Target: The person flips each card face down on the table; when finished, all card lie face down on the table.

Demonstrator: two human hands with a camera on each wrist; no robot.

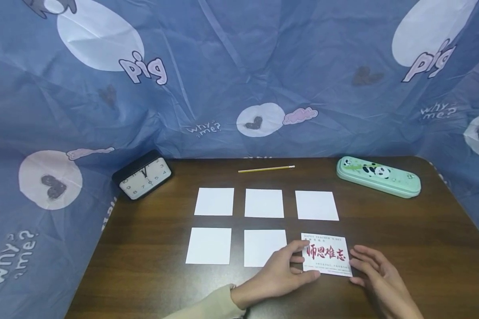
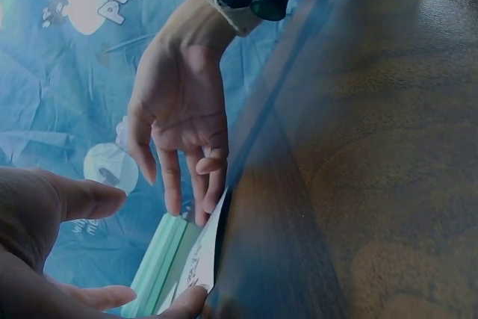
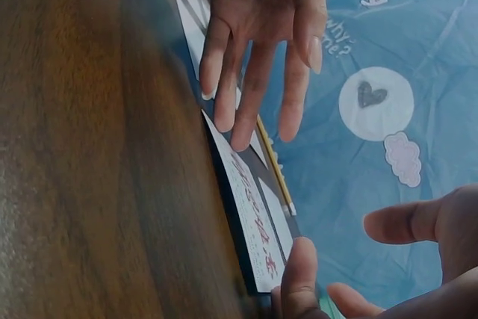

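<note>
A white card [image 1: 326,254] printed with red characters lies face up at the near right of a two-row grid of cards on the dark wooden table [image 1: 423,248]. My left hand [image 1: 279,272], in a cream sleeve, touches its left edge with relaxed fingers and the thumb at its near corner. My right hand [image 1: 377,274] rests its straight fingertips against the right edge. The right wrist view shows the left hand [image 3: 258,35] with fingers extended down to the card [image 3: 250,214]. In the left wrist view the right hand [image 2: 183,110] touches the card [image 2: 202,259].
Several blank white cards [image 1: 264,203] fill the rest of the grid. A black clock [image 1: 143,177] stands at the far left, a yellow pencil [image 1: 266,169] lies at the back, and a green panda pencil case [image 1: 378,176] at the far right. Blue printed cloth surrounds the table.
</note>
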